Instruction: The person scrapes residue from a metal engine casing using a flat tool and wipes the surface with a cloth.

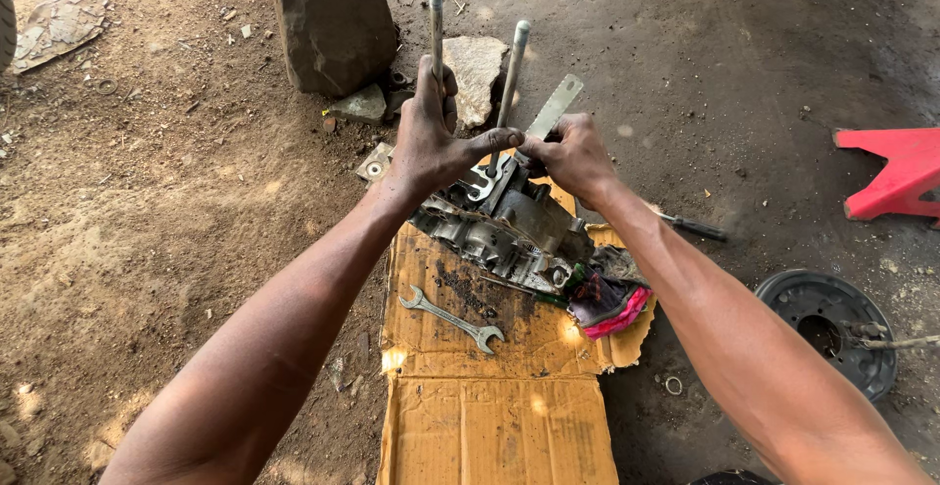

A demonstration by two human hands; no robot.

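— Where are we with the engine case [509,226]?

— It sits on the cardboard sheet [490,387], on the dirt. Our left hand [431,138] is wrapped around one long stud [436,25], thumb stretched toward the second stud [511,64]. Our right hand [573,157] pinches a flat serrated blade [553,108] against the top face.

— So we're scraping?

— Looks like cleaning the mating face (our judgement). Next we'd need a steady brace and a shallow blade angle.

— Tools?

— An open-ended spanner [452,319] lies near on the cardboard, a pink rag [612,309] beside the case.
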